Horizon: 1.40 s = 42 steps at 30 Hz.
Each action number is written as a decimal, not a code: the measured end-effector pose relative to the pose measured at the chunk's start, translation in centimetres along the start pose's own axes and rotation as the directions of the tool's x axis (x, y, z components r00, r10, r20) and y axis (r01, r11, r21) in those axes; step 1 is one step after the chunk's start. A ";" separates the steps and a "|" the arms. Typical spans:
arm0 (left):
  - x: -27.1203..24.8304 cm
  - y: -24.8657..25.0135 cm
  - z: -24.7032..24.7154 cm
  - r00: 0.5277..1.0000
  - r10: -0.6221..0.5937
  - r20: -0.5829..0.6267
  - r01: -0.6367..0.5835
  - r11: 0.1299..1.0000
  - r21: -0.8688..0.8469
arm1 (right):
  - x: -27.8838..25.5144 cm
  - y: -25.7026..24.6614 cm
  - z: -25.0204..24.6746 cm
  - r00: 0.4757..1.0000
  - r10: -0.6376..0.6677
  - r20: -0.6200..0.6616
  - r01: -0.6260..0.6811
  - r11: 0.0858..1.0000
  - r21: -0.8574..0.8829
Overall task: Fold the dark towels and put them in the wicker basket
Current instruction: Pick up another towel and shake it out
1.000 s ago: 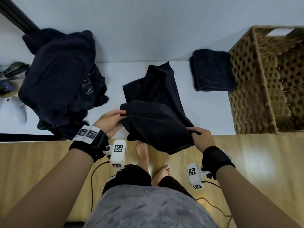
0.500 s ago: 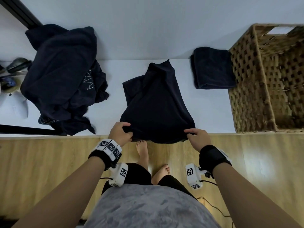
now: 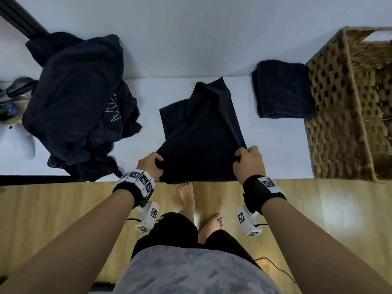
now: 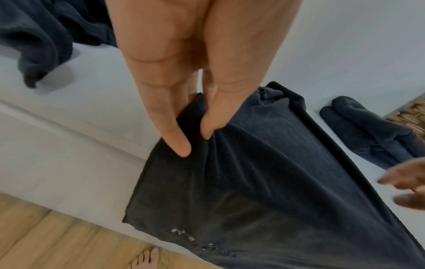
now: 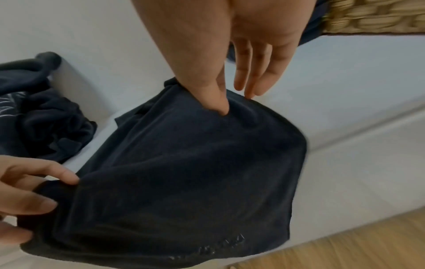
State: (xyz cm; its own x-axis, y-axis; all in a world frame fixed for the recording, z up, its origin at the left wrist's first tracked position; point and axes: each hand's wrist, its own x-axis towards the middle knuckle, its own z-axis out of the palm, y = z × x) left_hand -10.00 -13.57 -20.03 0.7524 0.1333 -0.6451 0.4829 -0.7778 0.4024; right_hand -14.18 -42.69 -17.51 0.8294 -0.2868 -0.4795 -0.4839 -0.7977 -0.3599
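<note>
A dark towel (image 3: 201, 141) lies on the white table (image 3: 275, 149) in the middle, its near edge hanging over the front. My left hand (image 3: 151, 166) pinches its near left corner (image 4: 195, 131) between thumb and fingers. My right hand (image 3: 248, 161) pinches the near right edge (image 5: 225, 109). A folded dark towel (image 3: 284, 90) lies at the back right, touching the wicker basket (image 3: 347, 115). What is inside the basket is hidden from view.
A heap of unfolded dark towels (image 3: 78, 98) fills the table's left side. Small objects (image 3: 17, 90) sit at the far left edge. A wall runs behind the table. Bare feet (image 3: 188, 196) stand on the wooden floor under the front edge.
Both hands drew the lifted towel layer toward the table's front edge and laid it down. They now hold the near corners a little higher on the table than half a second ago.
</note>
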 end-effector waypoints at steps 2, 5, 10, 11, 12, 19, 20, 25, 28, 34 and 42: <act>0.3 0.4 -0.1 0.999 -0.026 0.018 0.025 0.998 0.059 | 1.1 -1.6 0.2 0.994 -0.106 0.039 0.106 0.994 0.012; 1.4 1.4 -0.9 0.997 0.042 -0.057 -0.022 0.947 0.319 | 2.9 -3.4 0.4 0.974 -0.148 0.171 0.148 0.989 0.013; 5.2 5.7 -2.3 0.923 0.365 -0.120 -0.311 0.892 0.327 | 4.3 -4.6 0.5 0.971 -0.065 0.228 0.095 0.988 -0.122; 6.1 6.6 -2.5 0.912 0.403 -0.074 -0.360 0.875 0.325 | 4.4 -4.7 0.5 0.972 -0.052 0.229 0.084 0.987 -0.135; 7.0 7.5 -2.6 0.905 0.424 -0.029 -0.391 0.858 0.334 | 4.5 -4.8 0.5 0.973 -0.040 0.229 0.074 0.987 -0.146; 11.3 11.2 -4.1 0.884 0.462 0.066 -0.430 0.751 0.502 | 4.4 -5.1 0.8 0.981 0.002 0.196 0.030 0.986 -0.161; 11.9 11.6 -4.9 0.883 0.468 -0.031 -0.406 0.796 0.448 | 4.4 -5.1 0.8 0.980 0.006 0.198 0.027 0.987 -0.161; 14.0 14.4 -9.2 0.737 0.346 -0.581 -0.424 0.906 0.002 | 4.7 -5.3 0.5 0.979 0.027 0.204 0.000 0.991 -0.132; 12.1 14.3 -7.7 0.700 0.551 -0.453 -0.576 0.812 0.098 | 4.9 -5.4 0.3 0.979 0.028 0.200 -0.004 0.993 -0.122; 10.0 9.7 -2.1 0.890 0.389 0.239 -0.454 0.704 0.546 | 6.4 -5.6 -1.4 0.969 0.050 0.242 -0.022 0.993 -0.116; 10.3 8.9 -2.8 0.916 0.329 0.228 -0.400 0.719 0.569 | 13.6 -6.2 -2.4 0.987 -0.118 0.114 0.136 0.976 -0.171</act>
State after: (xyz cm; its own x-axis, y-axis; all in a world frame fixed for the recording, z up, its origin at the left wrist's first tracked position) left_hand 3.37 -17.41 -21.26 0.7458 -0.2738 -0.6073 -0.2084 -0.9618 0.1777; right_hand 0.78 -42.94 -19.95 0.8434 -0.1287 -0.5217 -0.3115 -0.9082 -0.2795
